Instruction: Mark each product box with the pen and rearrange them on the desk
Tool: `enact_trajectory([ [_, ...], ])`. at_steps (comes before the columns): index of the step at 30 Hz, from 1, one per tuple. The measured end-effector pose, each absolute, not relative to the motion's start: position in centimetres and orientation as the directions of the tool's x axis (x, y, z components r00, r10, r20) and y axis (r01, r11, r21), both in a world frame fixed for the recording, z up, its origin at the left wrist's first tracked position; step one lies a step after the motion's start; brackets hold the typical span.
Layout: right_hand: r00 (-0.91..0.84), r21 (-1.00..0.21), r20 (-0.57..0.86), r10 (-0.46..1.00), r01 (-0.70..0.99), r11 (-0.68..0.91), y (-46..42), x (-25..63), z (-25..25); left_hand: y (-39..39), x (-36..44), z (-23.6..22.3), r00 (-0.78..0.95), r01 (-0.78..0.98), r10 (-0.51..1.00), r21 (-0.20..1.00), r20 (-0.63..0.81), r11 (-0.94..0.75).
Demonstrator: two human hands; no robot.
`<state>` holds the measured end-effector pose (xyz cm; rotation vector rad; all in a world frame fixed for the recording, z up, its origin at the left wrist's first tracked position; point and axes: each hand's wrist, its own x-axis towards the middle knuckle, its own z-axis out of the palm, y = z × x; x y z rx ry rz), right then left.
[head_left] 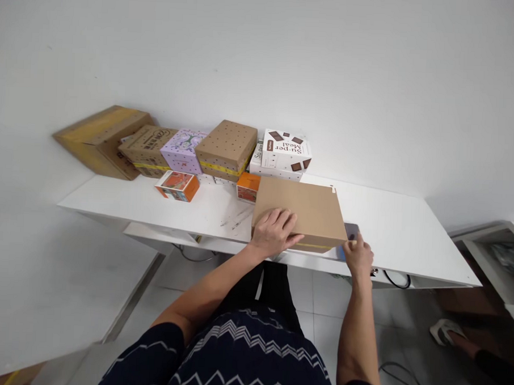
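A flat brown cardboard box (307,209) lies near the front edge of the white table (408,233). My left hand (276,230) rests palm down on the box's near left corner, fingers spread flat. My right hand (357,255) sits at the box's near right corner, fingers curled against a grey-purple phone-like object (351,230) that lies beside the box. What the fingers grip is partly hidden.
Along the wall stand a large brown carton (100,137), a smaller brown box (146,148), a lilac box (183,149), a dotted brown box (227,146) and a white "Super Meal" box (286,151). Two small orange boxes (178,185) (247,186) lie in front. Another person's foot (447,331) is at right.
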<state>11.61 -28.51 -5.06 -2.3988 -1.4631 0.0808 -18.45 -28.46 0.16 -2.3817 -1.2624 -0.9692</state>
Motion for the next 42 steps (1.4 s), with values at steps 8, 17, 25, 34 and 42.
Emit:
enact_trajectory([
  [8,0.426,-0.144,0.06,0.903,0.898,-0.415,-27.2,11.0,-6.3,-28.5,-18.6,0.2,0.386,0.802,0.642,0.103,0.662,-0.589],
  [17,0.485,-0.552,0.144,0.862,0.763,-0.337,-28.9,9.8,-3.9,-30.1,-20.1,2.2,0.297,0.713,0.527,0.182,0.796,-0.677],
  [25,0.465,-0.948,0.052,0.884,0.3,-0.102,-31.7,4.5,-0.6,-30.8,-25.2,-1.0,-0.151,0.341,0.947,0.914,0.284,-0.22],
  [34,0.621,-0.921,0.243,0.746,0.39,-0.025,-34.8,5.2,4.3,-33.6,-23.0,-1.1,0.09,0.071,0.994,0.995,0.065,-0.072],
  [42,0.721,-0.917,0.388,0.575,0.364,0.163,-26.4,17.1,4.7,-21.0,-11.4,3.2,0.366,0.075,0.927,0.99,0.088,-0.123],
])
